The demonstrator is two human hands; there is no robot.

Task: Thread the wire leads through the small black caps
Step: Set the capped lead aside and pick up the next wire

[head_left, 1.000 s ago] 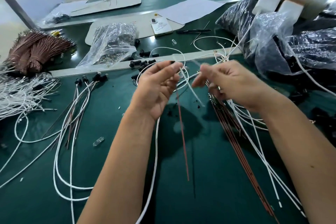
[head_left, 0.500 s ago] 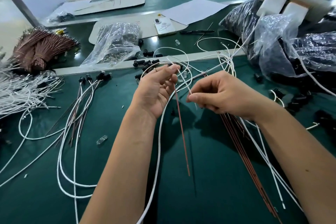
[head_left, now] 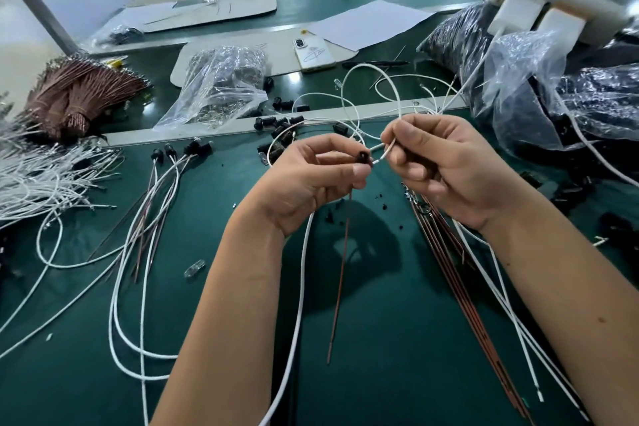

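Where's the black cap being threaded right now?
In the head view it sits just left of centre, pinched in the left hand: the black cap faces the white wire held by the right hand.

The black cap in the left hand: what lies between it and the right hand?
Head view: only a short white wire lead spans from the black cap to the right hand.

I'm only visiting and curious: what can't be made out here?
- Head view: whether the white wire tip has entered the black cap; left hand fingertips cover it.
- What the right hand curls around besides the wire: hidden by its fingers.
- Black bag contents: glare and plastic film.
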